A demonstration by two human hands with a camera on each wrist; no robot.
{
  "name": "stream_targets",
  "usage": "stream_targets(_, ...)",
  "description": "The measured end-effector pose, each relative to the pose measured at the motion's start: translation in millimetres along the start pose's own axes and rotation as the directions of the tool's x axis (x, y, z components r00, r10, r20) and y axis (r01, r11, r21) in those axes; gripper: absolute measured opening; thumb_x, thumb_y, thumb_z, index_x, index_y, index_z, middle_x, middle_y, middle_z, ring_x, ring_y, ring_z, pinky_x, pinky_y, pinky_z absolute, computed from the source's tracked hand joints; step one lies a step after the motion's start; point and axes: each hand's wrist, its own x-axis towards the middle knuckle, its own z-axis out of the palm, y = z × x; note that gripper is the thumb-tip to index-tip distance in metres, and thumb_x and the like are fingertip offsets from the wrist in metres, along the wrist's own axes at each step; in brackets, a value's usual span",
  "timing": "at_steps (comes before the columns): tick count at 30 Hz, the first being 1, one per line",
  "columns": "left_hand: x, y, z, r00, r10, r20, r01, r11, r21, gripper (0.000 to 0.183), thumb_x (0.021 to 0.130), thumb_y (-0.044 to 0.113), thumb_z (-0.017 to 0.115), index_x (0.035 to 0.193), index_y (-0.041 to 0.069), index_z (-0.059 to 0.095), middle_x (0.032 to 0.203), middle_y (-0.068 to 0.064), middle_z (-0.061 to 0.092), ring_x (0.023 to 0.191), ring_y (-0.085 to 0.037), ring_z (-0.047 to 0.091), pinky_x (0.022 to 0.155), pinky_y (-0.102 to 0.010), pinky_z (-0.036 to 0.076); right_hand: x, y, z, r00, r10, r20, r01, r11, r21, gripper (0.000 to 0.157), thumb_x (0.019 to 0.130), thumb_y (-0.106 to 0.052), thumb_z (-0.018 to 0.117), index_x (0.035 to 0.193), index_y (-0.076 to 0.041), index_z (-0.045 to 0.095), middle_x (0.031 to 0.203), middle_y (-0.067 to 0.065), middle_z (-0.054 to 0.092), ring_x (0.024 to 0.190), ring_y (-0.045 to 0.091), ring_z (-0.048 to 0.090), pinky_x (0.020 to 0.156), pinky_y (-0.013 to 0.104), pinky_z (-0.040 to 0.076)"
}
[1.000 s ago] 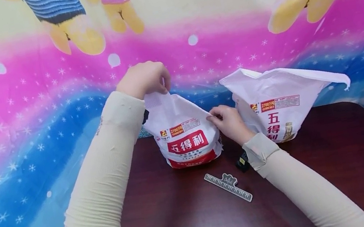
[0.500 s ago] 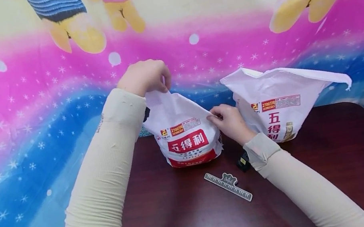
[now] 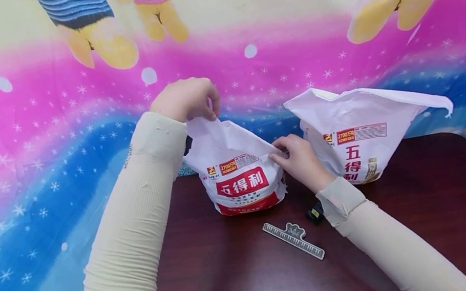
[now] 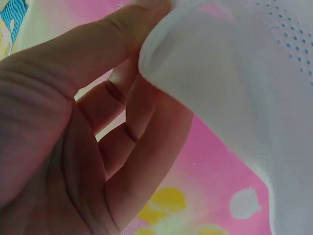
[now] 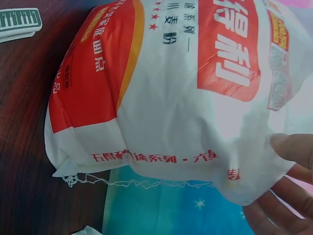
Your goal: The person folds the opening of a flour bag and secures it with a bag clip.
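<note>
A white flour bag with red printing stands on the table, its top upright. My left hand pinches the top left corner of this bag between thumb and fingers; in the left wrist view the white cloth edge runs out from the fingertips. At the bag's right edge, my right hand holds the material, thumb in front and fingers behind, as the right wrist view shows. In front of the bag lies a flat sealing clip with a piano-key pattern, touched by neither hand.
A second white flour bag stands to the right, its top spread wide, close behind my right hand. The dark brown table has a rounded far right corner. A colourful printed cloth hangs behind it.
My right hand's fingers have shifted slightly at the bag's right edge. My left hand keeps its pinch on the top corner, and the bags and clip stay in place.
</note>
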Motion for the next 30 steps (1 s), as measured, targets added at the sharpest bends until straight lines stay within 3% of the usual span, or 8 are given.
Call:
stream_targets(15, 1.4, -2.6, 0.4, 1.000, -0.006, 0.019, 0.006, 1.000, -0.023, 0.007, 0.091, 0.012, 0.076, 0.097, 0.016, 0.075, 0.107, -0.006, 0.065, 0.094, -0.028, 0.059, 0.079, -0.042, 0.055, -21, -2, -7.4, 1.000, -0.016, -0.017, 0.017, 0.999, 0.039, 0.035, 0.089, -0.011, 0.079, 0.118, 0.003, 0.068, 0.107, 0.020, 0.066, 0.100, 0.035, 0.062, 0.088, 0.049, 0.056)
stream_targets(30, 3.6, -2.7, -1.5, 0.999, 0.008, 0.040, -0.007, 0.999, -0.035, 0.006, 0.093, 0.012, 0.074, 0.099, 0.014, 0.075, 0.106, -0.007, 0.066, 0.096, -0.027, 0.059, 0.081, -0.041, 0.054, -45, -14, -10.9, 0.985, 0.144, 0.100, -0.157, 0.977, 0.145, 0.044, 0.090, -0.010, 0.077, 0.129, 0.002, 0.062, 0.114, 0.020, 0.063, 0.104, 0.034, 0.063, 0.091, 0.050, 0.056)
